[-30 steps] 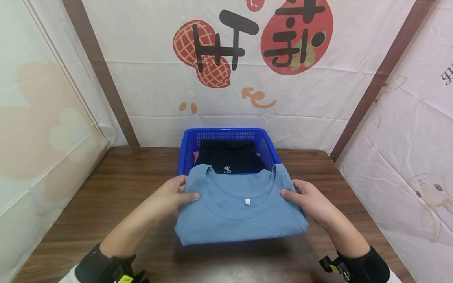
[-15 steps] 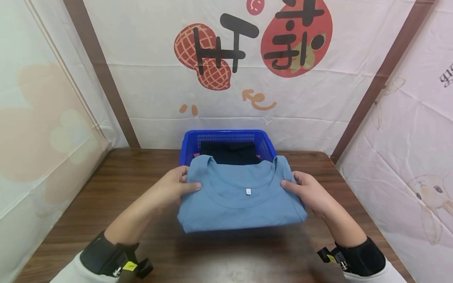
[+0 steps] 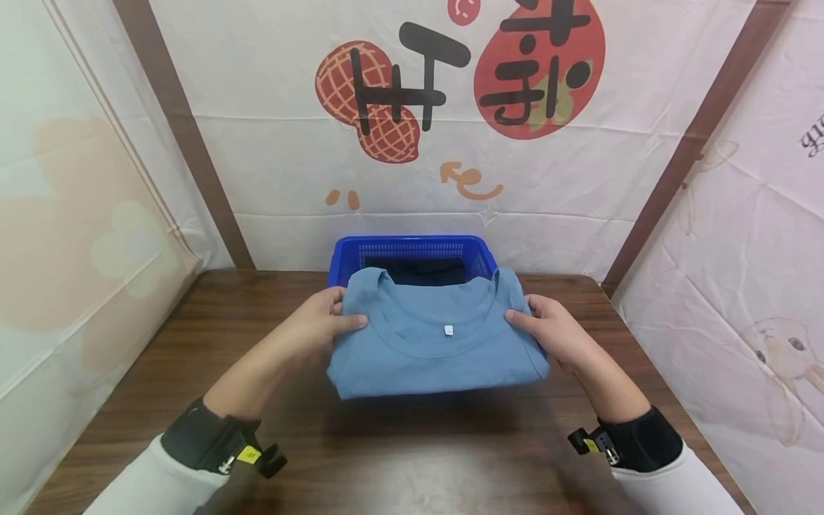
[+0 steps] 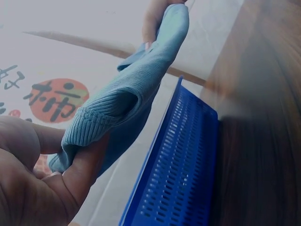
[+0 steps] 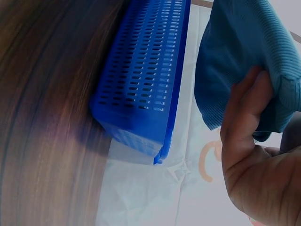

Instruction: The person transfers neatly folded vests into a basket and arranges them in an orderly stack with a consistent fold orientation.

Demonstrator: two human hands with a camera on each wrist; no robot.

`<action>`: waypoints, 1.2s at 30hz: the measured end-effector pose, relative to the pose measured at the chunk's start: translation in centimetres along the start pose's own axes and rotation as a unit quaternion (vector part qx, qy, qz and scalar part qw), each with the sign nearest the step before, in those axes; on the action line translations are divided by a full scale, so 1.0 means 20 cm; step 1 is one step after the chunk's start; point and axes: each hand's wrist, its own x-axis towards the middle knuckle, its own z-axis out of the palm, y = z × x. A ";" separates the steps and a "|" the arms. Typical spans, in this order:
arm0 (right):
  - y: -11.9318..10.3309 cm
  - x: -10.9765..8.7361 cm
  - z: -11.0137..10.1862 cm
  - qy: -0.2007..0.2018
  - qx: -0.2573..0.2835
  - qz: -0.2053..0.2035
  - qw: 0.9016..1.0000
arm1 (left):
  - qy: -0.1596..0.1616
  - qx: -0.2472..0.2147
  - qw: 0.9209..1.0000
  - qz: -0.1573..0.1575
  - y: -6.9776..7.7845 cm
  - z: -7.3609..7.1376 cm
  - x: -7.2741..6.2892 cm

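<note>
A folded blue T-shirt [image 3: 438,365] with a small white neck label is held up above the table, its collar toward the back. My left hand [image 3: 325,322] pinches its left side, thumb on top and fingers underneath. On the opposite side my right hand [image 3: 553,325] grips it the same way. Behind and below the shirt stands a blue plastic basket [image 3: 412,242], its front hidden by the shirt in the head view. Dark folded cloth [image 3: 415,270] lies in the basket. Both wrist views show the shirt raised above the basket's rim.
The brown wood-grain table [image 3: 193,372] spans the scene. A white printed curtain [image 3: 270,143] hangs right behind the basket, with more fabric along both sides. Each wrist carries a black strap with a small camera.
Both hands have carried the shirt forward, away from the body, toward the basket. It now covers more of the basket and of the dark cloth in the head view.
</note>
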 end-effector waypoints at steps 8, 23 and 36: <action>0.01 0.06 0.00 0.004 -0.002 0.003 1.000 | 0.007 0.004 1.000 -0.007 0.01 -0.03 0.08; 0.01 0.24 0.00 0.011 -0.007 -0.012 1.000 | 0.010 0.067 0.998 0.003 0.01 -0.12 0.25; 0.00 0.38 0.00 0.034 -0.063 -0.022 0.997 | 0.024 0.066 0.998 0.003 0.04 -0.17 0.38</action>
